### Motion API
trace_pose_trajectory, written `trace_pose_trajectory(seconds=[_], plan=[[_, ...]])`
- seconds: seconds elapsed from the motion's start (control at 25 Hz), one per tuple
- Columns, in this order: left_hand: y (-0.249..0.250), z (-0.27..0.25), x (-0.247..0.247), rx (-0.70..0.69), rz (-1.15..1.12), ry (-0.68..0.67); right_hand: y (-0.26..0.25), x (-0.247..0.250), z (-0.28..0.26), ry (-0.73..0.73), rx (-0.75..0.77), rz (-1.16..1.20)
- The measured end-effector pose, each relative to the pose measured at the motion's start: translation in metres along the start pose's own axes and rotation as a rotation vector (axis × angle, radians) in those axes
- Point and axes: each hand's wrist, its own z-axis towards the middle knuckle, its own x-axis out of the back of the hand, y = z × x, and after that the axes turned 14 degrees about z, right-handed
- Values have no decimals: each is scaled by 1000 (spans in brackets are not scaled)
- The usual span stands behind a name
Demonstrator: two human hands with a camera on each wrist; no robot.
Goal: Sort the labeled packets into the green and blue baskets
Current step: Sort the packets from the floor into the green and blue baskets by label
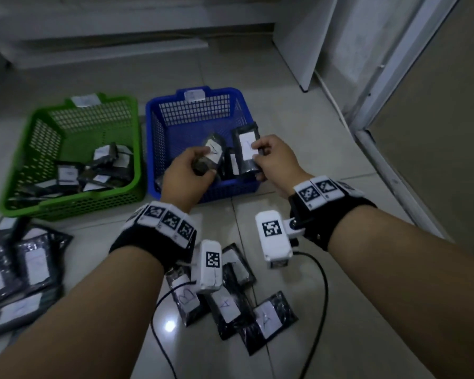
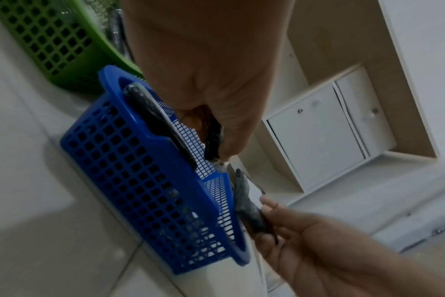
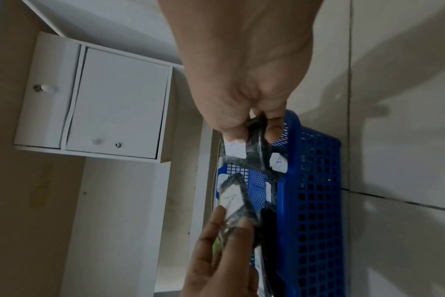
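Kneeling over the pale tiled floor (image 1: 271,110), we reach both arms toward the blue plastic mesh basket (image 1: 195,110), which stands just right of the green plastic mesh basket (image 1: 74,127) holding several packets. Our left hand (image 1: 188,170) curls its fingers around a dark packet with a white "A" label (image 1: 212,151), and our right hand (image 1: 277,160) pinches another dark white-labelled packet (image 1: 244,149) above the blue basket. More labelled packets (image 1: 230,305) lie on the floor beneath our wrists.
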Motion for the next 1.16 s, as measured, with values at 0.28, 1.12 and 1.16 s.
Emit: trace_pose_trajectory(seconds=[0.28, 1.12, 1.16], plan=[[-6, 21, -12, -126, 389, -3, 12, -9, 12, -137, 23, -484], [-73, -157, -11, -128, 671, -529, 78, -33, -135, -534, -253, -894], [-75, -157, -9, -112, 617, -529, 76, -36, -135, -516, -247, -878]])
